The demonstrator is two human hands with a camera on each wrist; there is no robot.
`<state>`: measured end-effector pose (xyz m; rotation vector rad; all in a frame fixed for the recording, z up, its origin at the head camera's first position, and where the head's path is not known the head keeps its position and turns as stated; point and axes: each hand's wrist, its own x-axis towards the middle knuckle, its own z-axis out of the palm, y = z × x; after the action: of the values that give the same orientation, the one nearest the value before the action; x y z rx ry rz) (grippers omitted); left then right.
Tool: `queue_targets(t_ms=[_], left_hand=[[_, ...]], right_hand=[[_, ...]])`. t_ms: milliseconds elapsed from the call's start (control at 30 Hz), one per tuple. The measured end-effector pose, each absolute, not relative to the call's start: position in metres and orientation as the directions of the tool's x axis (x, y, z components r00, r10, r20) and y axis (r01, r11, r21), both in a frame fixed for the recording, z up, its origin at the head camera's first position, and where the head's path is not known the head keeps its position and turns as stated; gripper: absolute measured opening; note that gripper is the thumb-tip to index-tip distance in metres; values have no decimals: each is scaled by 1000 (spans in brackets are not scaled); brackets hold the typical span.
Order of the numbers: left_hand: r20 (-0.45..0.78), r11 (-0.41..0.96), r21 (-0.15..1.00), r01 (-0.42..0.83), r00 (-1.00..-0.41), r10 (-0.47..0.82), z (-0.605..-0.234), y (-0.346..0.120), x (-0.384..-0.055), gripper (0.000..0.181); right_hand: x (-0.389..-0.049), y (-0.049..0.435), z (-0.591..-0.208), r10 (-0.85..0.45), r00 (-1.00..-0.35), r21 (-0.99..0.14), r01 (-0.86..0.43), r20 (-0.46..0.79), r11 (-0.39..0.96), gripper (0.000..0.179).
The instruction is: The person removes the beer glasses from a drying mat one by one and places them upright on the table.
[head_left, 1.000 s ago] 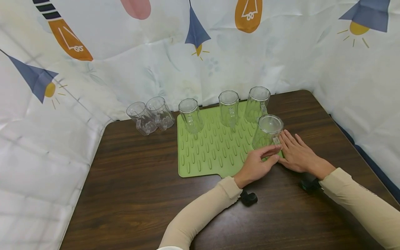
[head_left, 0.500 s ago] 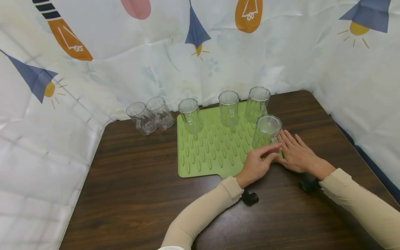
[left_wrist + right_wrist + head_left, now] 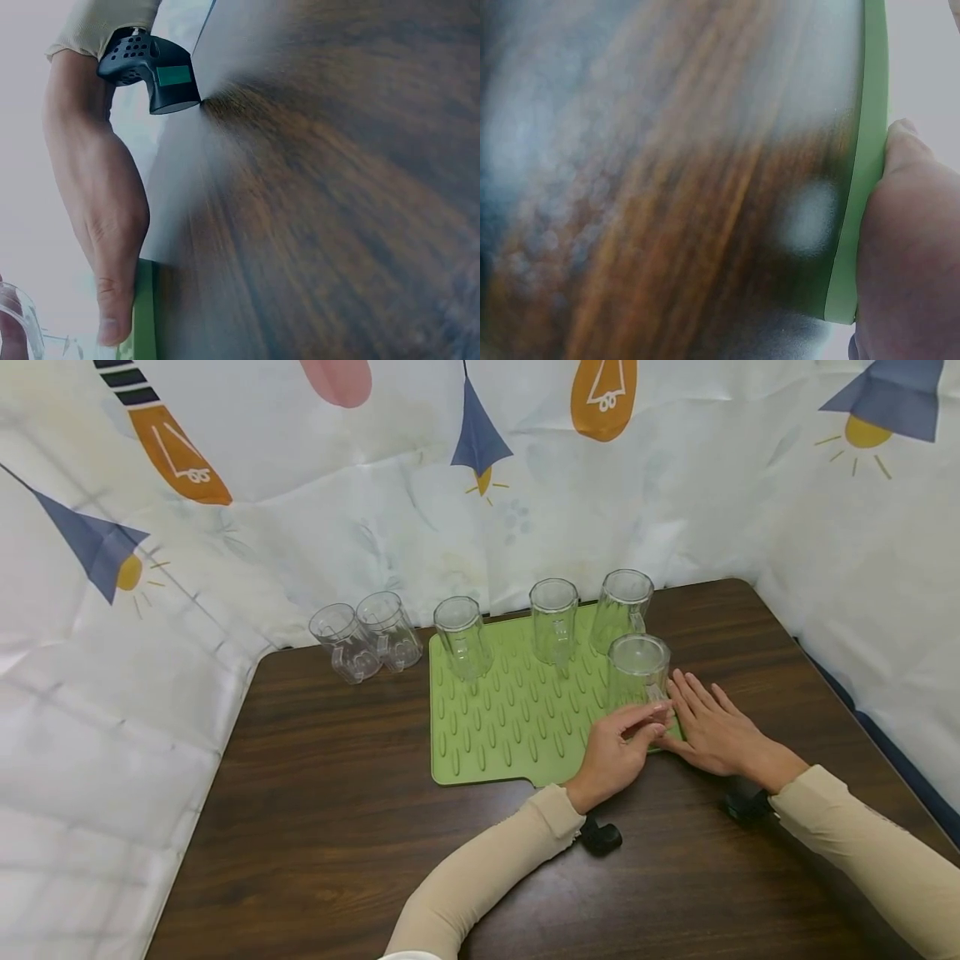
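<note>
A clear glass mug (image 3: 636,672) stands at the right front of a green ribbed mat (image 3: 480,752), its thick, cloudy end up. My left hand (image 3: 611,752) pinches that mug's handle between thumb and fingers. In the left wrist view the left hand (image 3: 109,217) is beside the mat's green edge (image 3: 145,307), with part of the clear handle (image 3: 30,319) at lower left. My right hand (image 3: 712,735) lies flat with straight fingers at the mat's right edge, near the mug. In the right wrist view the right hand (image 3: 915,240) touches the green edge (image 3: 862,172).
Three more glass mugs stand along the mat's back: one at left (image 3: 465,639), one in the middle (image 3: 553,622), one at right (image 3: 621,612). Two mugs (image 3: 345,643) (image 3: 390,631) stand on the brown table (image 3: 337,827) left of the mat. A printed white curtain (image 3: 300,543) hangs behind.
The mug at my left hand has shifted a little to the left, with its handle still pinched. My right hand stays flat in place. The head view has shifted slightly.
</note>
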<state>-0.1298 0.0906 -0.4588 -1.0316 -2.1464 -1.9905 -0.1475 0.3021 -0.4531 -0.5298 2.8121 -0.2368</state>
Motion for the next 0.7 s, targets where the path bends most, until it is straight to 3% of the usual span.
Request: queue_targets(t_ms=[700], left_hand=[[561,48,789,612,-750,351,-451,69,-128,27]], right_hand=[[-149,298,-456,-350,-908,-205,-306,-232,930,106]])
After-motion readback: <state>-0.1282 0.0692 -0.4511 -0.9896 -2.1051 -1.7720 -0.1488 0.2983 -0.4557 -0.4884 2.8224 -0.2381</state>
